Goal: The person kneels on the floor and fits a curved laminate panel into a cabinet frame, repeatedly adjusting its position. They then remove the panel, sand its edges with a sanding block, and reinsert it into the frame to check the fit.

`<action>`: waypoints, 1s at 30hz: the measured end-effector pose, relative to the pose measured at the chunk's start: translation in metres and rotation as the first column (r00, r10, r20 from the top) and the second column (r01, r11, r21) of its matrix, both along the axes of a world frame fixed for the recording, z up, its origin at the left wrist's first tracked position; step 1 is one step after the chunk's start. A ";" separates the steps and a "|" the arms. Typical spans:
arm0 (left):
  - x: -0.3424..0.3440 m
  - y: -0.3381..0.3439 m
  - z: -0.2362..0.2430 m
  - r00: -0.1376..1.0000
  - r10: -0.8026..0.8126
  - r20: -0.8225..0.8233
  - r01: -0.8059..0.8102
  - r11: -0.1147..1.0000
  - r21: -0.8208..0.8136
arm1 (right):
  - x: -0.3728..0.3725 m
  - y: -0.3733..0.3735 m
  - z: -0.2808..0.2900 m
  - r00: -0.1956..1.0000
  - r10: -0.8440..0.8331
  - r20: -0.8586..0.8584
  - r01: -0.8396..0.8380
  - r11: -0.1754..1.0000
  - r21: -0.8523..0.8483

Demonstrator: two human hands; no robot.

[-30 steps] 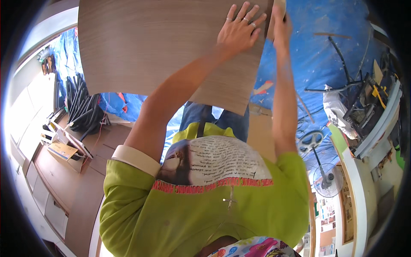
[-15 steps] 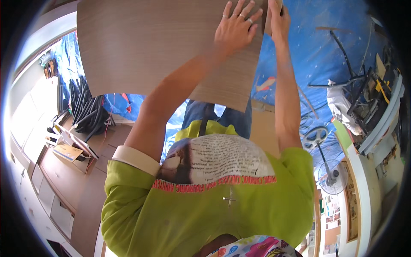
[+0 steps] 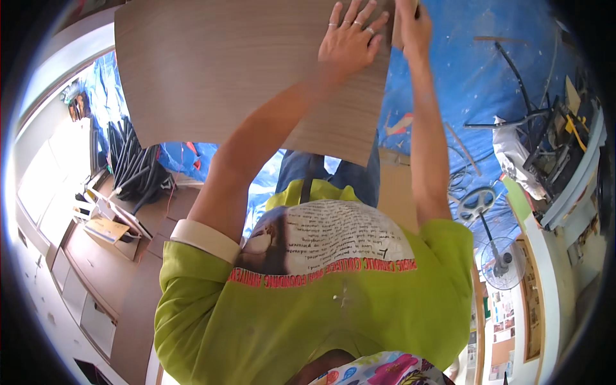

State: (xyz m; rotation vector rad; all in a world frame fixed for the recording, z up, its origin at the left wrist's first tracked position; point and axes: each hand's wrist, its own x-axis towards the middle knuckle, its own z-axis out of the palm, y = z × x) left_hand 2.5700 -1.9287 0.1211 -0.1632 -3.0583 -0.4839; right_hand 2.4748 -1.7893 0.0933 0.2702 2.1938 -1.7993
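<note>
My left hand point(image 3: 351, 40) lies flat on a large brown wood-grain board point(image 3: 237, 77), fingers spread, near the board's right side. Beyond that right edge, my right hand point(image 3: 415, 31) is closed, with its fingers wrapped round something partly cut off by the top of the picture. A narrow brownish piece shows between the right hand and the board's edge, but I cannot make out what it is. The board's near edge reaches my legs.
A blue tarp point(image 3: 462, 83) spreads under and right of the board. Black tubes point(image 3: 138, 160) lie bundled at left. At right are a standing fan point(image 3: 504, 260), a white bag point(image 3: 511, 154) and piled black and yellow items. A cardboard piece point(image 3: 394, 186) lies near my right forearm.
My right hand has moved a little toward the left and lower in view, along the board's edge. The left hand has shifted only slightly and still lies flat on the board.
</note>
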 end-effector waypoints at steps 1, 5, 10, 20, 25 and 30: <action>-0.006 -0.003 0.000 0.999 0.025 0.034 -0.025 1.000 0.010 | 0.022 0.003 -0.009 0.999 0.048 -0.019 -0.048 0.999 -0.005; 0.005 -0.002 -0.029 0.991 0.086 -0.102 -0.092 0.994 -0.053 | 0.146 0.040 -0.011 0.999 -0.001 -0.053 0.008 0.993 0.120; 0.005 -0.006 -0.023 0.996 0.057 -0.075 -0.063 0.994 -0.088 | 0.040 0.004 -0.004 0.998 0.017 0.062 -0.015 0.999 -0.030; 0.003 -0.009 -0.026 0.998 0.066 -0.011 -0.067 0.995 -0.075 | 0.158 0.041 0.021 0.988 0.021 0.156 -0.023 1.000 0.012; 0.001 -0.005 -0.018 0.997 0.048 0.057 -0.044 0.997 -0.060 | 0.048 0.009 -0.012 1.000 0.000 -0.020 -0.001 1.000 -0.012; 0.001 -0.001 -0.022 0.998 0.039 -0.039 -0.043 0.995 -0.090 | 0.013 0.008 -0.034 0.998 0.053 -0.043 -0.051 0.998 0.045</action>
